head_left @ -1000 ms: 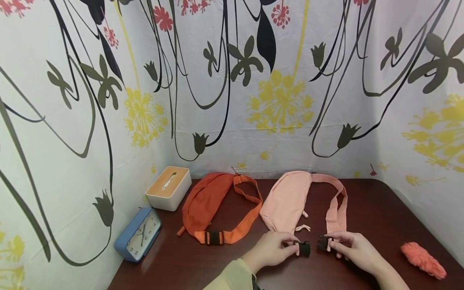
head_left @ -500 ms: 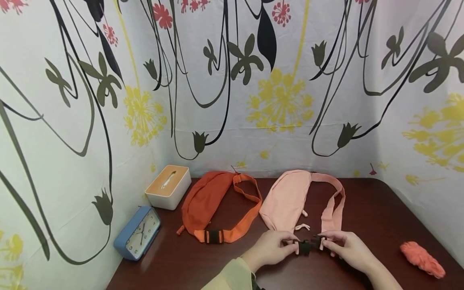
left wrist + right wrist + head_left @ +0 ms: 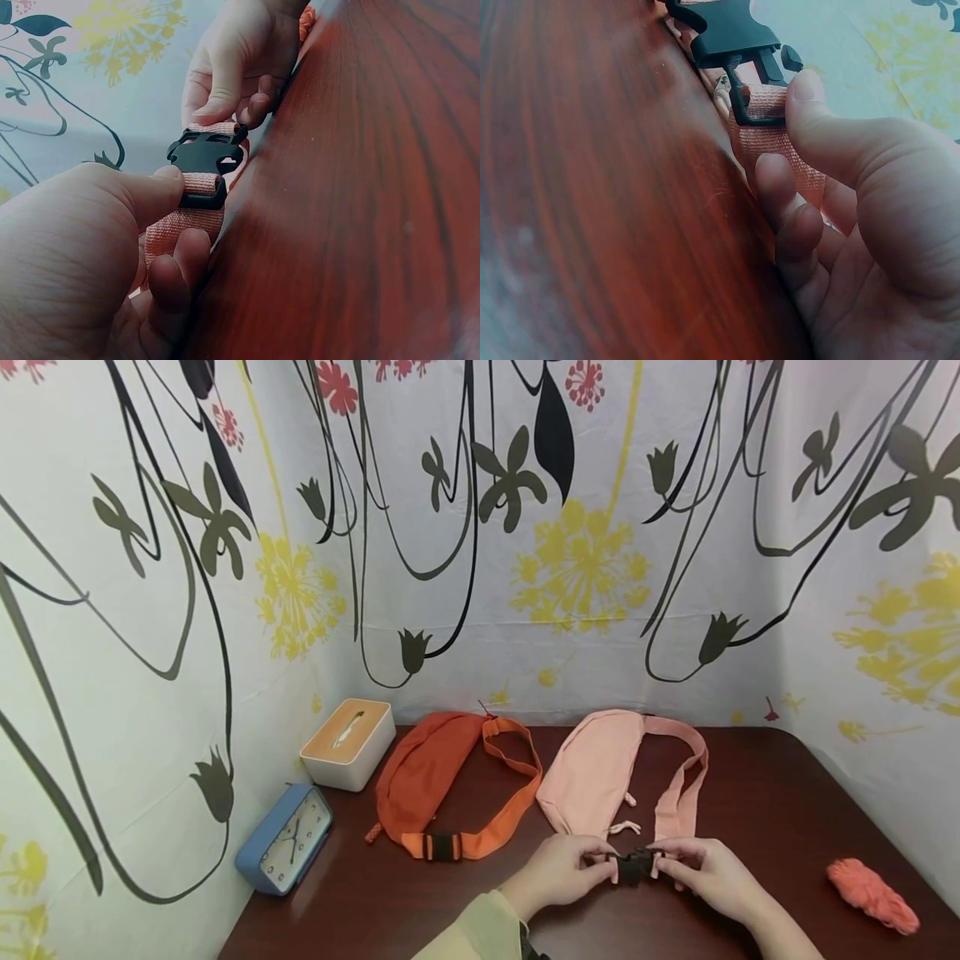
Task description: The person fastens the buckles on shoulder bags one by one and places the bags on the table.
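Note:
On the table lies a pink waist bag [image 3: 588,768], its webbing strap [image 3: 688,802] looping round to the front. My left hand [image 3: 562,870] pinches the black socket half [image 3: 201,156] of the bag's buckle by its strap end, thumb on top. Opposite it, my right hand [image 3: 708,872] holds the prong half [image 3: 766,66] between thumb and fingers, with pink webbing threaded through its bar. In the right wrist view the prongs sit partly inside the socket's mouth, and a side prong still shows outside. Part of the strap is hidden behind the fingers.
Left of the pink bag lies an orange waist bag [image 3: 427,768] with its buckle [image 3: 443,847] fastened. A tissue box [image 3: 348,745] and a blue alarm clock [image 3: 285,839] stand farther left. Coral yarn [image 3: 872,895] lies near the table's right edge. Patterned cloth [image 3: 480,568] surrounds the table.
My right hand has moved left with the prong half, closing the gap until it enters the socket half. The pink strap has shifted left with it. My left hand has stayed nearly still.

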Motion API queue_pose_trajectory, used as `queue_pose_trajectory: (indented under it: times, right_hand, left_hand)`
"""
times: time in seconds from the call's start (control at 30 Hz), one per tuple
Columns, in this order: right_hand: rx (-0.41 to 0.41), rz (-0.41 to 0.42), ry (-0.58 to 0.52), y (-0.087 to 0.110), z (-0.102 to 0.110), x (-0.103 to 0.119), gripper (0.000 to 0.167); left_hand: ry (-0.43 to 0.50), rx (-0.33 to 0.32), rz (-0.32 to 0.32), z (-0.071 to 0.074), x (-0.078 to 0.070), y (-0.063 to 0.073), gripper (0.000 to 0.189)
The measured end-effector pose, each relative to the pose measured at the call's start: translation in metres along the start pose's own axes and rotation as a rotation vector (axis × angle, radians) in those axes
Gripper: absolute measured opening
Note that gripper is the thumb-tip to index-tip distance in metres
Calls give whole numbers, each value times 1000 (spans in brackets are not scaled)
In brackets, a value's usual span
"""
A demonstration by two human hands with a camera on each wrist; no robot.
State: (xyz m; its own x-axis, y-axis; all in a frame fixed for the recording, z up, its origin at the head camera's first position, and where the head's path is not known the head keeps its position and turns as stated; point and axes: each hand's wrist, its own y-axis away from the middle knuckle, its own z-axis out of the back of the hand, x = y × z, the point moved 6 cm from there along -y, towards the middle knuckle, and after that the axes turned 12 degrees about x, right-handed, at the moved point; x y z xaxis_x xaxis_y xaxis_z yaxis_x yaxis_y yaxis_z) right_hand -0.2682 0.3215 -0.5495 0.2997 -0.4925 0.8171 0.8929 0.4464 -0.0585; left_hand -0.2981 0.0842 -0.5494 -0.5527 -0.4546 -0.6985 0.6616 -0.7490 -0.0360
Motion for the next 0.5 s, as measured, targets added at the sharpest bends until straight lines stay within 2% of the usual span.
queue_pose_trajectory:
  times: [0.27,0.5]
  right_hand:
    - [-34,-91,-3,-1,2,-5,25]
    - [-49,-103,-8,0,3,-6,28]
  left_hand:
    - [43,9,21,0,2,0,19]
    - [87,15,31,0,4,0,19]
